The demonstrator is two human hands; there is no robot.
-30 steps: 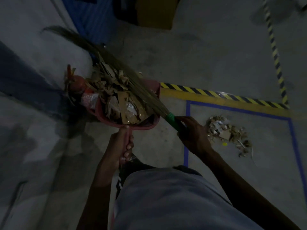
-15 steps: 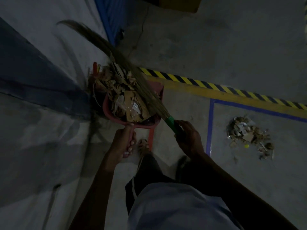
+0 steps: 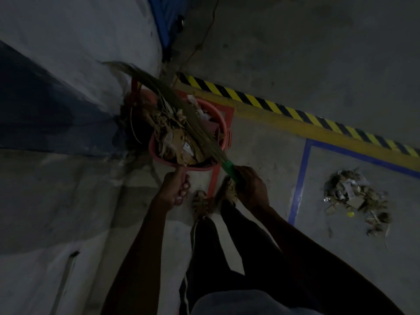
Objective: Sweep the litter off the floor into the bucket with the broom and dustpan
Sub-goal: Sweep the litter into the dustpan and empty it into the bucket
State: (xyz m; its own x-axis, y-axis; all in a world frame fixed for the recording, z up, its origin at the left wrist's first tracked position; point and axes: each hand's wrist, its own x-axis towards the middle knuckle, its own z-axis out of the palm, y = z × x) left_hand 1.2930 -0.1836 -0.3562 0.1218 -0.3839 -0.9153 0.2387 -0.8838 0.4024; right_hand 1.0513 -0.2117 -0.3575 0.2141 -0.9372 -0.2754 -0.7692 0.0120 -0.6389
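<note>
A red dustpan [image 3: 156,153] heaped with cardboard scraps is held over a red bucket [image 3: 223,123] that stands by the wall. My left hand [image 3: 175,189] grips the dustpan's handle. My right hand [image 3: 250,189] grips the green handle of a grass broom [image 3: 181,105], whose bristles lie across the load on the pan. A second pile of litter [image 3: 356,198] lies on the floor to the right, inside a blue taped outline.
A grey wall [image 3: 68,64] rises on the left. Yellow-and-black hazard tape [image 3: 295,114] runs diagonally across the floor. Red tape [image 3: 216,178] marks the bucket's spot. My two feet [image 3: 213,198] stand just below the bucket. The scene is dim.
I have stepped closer to the wall. The loaded dustpan and the broom now hang over the red bucket, which has come into view beneath them.
</note>
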